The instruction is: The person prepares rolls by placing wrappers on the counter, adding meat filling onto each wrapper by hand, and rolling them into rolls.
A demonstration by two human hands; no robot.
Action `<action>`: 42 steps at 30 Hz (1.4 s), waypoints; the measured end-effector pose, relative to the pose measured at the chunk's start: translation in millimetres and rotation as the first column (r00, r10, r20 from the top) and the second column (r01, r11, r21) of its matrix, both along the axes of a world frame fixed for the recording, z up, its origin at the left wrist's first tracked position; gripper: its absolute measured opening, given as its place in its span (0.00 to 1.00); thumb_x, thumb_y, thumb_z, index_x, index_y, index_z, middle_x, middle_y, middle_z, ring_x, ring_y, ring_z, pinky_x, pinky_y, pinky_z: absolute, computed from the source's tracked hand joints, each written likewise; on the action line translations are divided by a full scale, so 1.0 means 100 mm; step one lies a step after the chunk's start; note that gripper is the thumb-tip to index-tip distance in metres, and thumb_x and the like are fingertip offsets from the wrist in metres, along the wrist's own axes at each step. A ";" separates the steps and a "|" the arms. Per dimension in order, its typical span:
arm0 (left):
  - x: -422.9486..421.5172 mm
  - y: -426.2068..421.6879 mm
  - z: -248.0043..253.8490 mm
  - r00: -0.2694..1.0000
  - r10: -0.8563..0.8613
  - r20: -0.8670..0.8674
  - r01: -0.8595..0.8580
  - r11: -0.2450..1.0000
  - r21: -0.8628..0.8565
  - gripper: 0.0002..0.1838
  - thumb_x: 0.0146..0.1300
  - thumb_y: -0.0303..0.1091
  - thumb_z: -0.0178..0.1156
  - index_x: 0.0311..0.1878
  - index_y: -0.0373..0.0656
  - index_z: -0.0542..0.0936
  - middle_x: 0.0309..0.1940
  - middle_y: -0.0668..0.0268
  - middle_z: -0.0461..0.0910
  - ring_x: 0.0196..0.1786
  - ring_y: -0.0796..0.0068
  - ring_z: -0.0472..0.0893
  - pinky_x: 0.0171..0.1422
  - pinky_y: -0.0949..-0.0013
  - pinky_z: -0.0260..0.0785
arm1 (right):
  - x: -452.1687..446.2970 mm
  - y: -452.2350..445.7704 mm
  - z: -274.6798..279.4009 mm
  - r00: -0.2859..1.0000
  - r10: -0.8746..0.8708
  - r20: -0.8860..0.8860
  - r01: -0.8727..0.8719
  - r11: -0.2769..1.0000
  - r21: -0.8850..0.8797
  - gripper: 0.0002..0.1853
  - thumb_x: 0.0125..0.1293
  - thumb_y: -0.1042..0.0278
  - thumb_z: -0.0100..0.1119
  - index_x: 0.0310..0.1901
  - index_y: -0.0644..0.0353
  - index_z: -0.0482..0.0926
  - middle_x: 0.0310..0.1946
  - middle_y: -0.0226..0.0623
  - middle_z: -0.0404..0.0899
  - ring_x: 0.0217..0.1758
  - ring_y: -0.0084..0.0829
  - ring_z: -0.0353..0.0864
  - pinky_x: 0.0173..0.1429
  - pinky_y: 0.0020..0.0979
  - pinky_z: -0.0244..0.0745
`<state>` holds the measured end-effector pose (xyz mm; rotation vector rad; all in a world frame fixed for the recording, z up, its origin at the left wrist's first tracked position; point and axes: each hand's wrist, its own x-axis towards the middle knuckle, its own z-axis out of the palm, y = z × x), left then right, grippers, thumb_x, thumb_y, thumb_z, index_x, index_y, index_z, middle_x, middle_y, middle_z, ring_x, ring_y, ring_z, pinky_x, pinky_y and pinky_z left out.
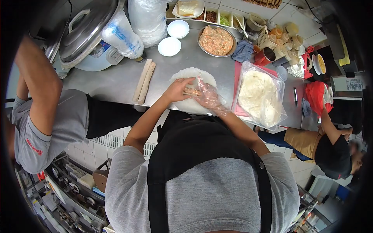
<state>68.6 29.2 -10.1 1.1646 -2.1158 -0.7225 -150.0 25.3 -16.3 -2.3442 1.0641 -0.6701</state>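
Observation:
Thin white round wrappers [190, 72] lie on the steel counter in front of me. On top of them is a short strip of chopped filling [191, 91], pinkish orange, partly hidden by my fingers. My left hand [176, 90] is bare and curls its fingers against the left end of the filling. Covered by a clear plastic glove, my right hand [208, 94] presses the filling from the right side. A metal bowl [234, 49] of similar orange-flecked filling [216, 40] stands farther back.
Two pale rolled sticks [144, 81] lie at left. Beyond them stand two white bowls [169, 46] and plastic-wrapped stacks [122, 37]. At right, dough [256, 93] sits in a plastic-lined tray on a red board [237, 73]. People stand left [50, 112] and right [330, 151].

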 end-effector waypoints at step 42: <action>-0.22 -0.02 -0.05 0.993 -0.088 0.085 0.070 0.978 0.198 0.31 0.54 0.29 0.70 0.62 0.48 0.72 0.45 0.63 0.87 0.51 0.57 0.83 0.55 0.60 0.75 | -0.39 0.13 -0.09 0.996 -0.088 0.032 0.088 0.996 -0.004 0.43 0.57 0.66 0.70 0.73 0.62 0.61 0.39 0.46 0.82 0.42 0.47 0.82 0.50 0.43 0.77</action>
